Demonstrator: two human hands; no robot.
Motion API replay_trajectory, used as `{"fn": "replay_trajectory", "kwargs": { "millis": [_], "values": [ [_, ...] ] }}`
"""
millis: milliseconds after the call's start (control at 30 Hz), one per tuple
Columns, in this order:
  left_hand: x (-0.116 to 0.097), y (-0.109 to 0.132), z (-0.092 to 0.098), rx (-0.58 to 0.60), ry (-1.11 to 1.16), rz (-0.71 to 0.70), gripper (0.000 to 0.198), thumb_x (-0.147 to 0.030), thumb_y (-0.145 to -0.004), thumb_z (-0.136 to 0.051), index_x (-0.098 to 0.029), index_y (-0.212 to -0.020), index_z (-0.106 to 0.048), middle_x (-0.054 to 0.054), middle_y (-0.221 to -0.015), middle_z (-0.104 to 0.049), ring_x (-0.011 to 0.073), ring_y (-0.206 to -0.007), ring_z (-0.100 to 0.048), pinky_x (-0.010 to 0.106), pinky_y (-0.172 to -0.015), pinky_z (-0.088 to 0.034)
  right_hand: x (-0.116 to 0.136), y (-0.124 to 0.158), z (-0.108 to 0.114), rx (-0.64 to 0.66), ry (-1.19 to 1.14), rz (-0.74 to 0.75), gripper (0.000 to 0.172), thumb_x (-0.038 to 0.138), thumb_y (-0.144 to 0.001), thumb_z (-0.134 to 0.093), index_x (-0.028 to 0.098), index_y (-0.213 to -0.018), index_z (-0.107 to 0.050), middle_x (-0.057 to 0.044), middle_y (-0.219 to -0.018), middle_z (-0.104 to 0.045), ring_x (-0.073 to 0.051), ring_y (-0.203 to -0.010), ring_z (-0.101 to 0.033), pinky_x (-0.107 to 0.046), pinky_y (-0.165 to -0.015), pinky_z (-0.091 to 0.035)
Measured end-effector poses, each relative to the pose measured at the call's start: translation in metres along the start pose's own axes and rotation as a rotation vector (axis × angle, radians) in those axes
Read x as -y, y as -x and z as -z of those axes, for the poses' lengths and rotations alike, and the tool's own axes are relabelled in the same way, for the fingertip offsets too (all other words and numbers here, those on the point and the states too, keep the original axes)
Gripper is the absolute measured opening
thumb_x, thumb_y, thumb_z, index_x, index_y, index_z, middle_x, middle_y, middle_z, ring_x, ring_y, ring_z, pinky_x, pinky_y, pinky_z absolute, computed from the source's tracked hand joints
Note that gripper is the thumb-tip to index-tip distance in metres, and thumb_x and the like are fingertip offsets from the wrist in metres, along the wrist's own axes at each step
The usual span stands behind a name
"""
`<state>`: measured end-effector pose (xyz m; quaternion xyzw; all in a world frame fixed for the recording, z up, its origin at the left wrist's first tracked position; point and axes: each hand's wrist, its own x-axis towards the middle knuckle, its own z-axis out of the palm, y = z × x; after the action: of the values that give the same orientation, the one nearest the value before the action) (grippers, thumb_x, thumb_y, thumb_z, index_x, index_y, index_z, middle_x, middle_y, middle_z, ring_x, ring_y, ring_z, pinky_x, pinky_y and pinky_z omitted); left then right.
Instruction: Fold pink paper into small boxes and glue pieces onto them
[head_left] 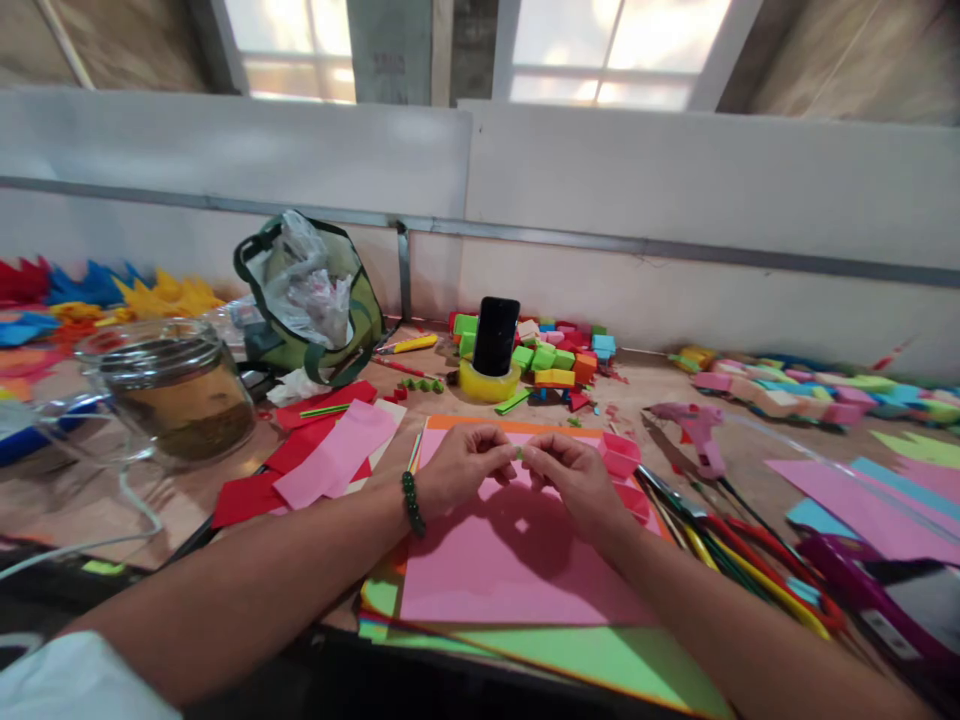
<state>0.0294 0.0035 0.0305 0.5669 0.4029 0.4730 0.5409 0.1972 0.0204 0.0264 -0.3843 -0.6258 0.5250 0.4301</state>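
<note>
My left hand [474,463] and my right hand [568,477] meet over a stack of coloured paper. Pinched between their fingertips is a tiny green paper piece [518,453]; both hands are closed on it, and its exact shape is too small to tell. Below them lies the pink sheet [517,570], with orange and green sheets [622,655] showing under its edges. Beside my right hand stand folded pink paper pieces [621,455]. A green bead bracelet [412,503] circles my left wrist.
A phone [496,337] leans in a yellow tape roll [489,383] ahead. Folded paper blocks [555,358] lie behind it. Rightward are a pink glue gun [697,432] and red-handled scissors [780,560]. Leftward are red and pink paper strips [337,448], a glass teapot [176,390] and a green bag [360,305].
</note>
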Motion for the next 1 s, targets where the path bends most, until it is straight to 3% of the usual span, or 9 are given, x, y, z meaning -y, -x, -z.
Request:
{"fn": "replay_trajectory", "kwargs": {
  "millis": [133, 367, 567, 667, 767, 900, 1000],
  "values": [
    [-0.002, 0.001, -0.001, 0.021, -0.025, -0.012, 0.023, -0.032, -0.075, -0.062, -0.013, -0.064, -0.056, -0.002, -0.055, -0.055, 0.0088, -0.054, -0.051, 0.021, -0.055, -0.04, 0.003, -0.001, 0.002, 0.041, 0.015, -0.005, 0.025, 0.037, -0.072, -0.07, 0.016, -0.062, -0.061, 0.004, -0.051, -0.05, -0.007, -0.048, -0.042, -0.022, -0.049, -0.033],
    [0.002, -0.003, -0.002, -0.102, -0.016, -0.047, 0.025, -0.036, -0.074, -0.066, -0.013, -0.066, -0.058, -0.001, -0.059, -0.057, 0.0093, -0.057, -0.053, 0.021, -0.058, -0.042, 0.001, -0.002, -0.001, 0.017, -0.099, -0.119, 0.015, 0.026, -0.063, -0.072, 0.017, -0.066, -0.061, 0.004, -0.054, -0.056, -0.007, -0.047, -0.043, -0.02, -0.046, -0.031],
    [0.008, -0.001, -0.001, 0.037, 0.101, 0.052, 0.03, -0.042, -0.075, -0.066, -0.014, -0.085, -0.068, 0.001, -0.076, -0.061, 0.0076, -0.064, -0.05, 0.018, -0.056, -0.039, 0.001, -0.002, -0.003, -0.054, -0.198, -0.151, 0.022, 0.033, -0.061, -0.076, 0.017, -0.069, -0.064, 0.002, -0.059, -0.059, -0.007, -0.047, -0.044, -0.02, -0.044, -0.032],
    [0.01, -0.001, -0.001, 0.018, 0.091, 0.046, 0.032, -0.044, -0.077, -0.064, -0.013, -0.079, -0.069, 0.003, -0.074, -0.062, 0.0098, -0.068, -0.051, 0.018, -0.055, -0.039, 0.002, -0.001, -0.003, -0.01, -0.075, -0.067, 0.025, 0.038, -0.064, -0.075, 0.016, -0.067, -0.065, 0.002, -0.059, -0.058, -0.007, -0.047, -0.044, -0.021, -0.045, -0.035],
    [0.01, -0.002, -0.001, 0.007, 0.069, 0.063, 0.033, -0.044, -0.075, -0.065, -0.011, -0.077, -0.069, 0.004, -0.073, -0.063, 0.0108, -0.065, -0.055, 0.021, -0.056, -0.042, 0.001, -0.001, -0.002, -0.069, 0.095, 0.061, 0.027, 0.041, -0.069, -0.073, 0.016, -0.07, -0.063, 0.002, -0.056, -0.056, -0.008, -0.047, -0.046, -0.022, -0.045, -0.038],
    [0.009, -0.003, -0.004, 0.021, 0.047, 0.057, 0.029, -0.039, -0.072, -0.068, -0.01, -0.072, -0.069, 0.004, -0.065, -0.063, 0.0095, -0.057, -0.054, 0.023, -0.058, -0.043, -0.004, -0.002, 0.002, -0.135, 0.289, 0.276, 0.018, 0.033, -0.076, -0.069, 0.018, -0.085, -0.067, 0.0, -0.064, -0.06, -0.011, -0.052, -0.053, -0.024, -0.048, -0.043],
    [0.008, -0.002, -0.006, -0.003, 0.09, 0.074, 0.024, -0.033, -0.068, -0.072, -0.01, -0.071, -0.069, 0.004, -0.064, -0.065, 0.0095, -0.058, -0.056, 0.022, -0.059, -0.044, -0.008, -0.003, 0.007, -0.114, 0.432, 0.468, 0.006, 0.024, -0.08, -0.066, 0.02, -0.082, -0.07, -0.003, -0.074, -0.064, -0.013, -0.063, -0.059, -0.024, -0.055, -0.048]
  ]
}}
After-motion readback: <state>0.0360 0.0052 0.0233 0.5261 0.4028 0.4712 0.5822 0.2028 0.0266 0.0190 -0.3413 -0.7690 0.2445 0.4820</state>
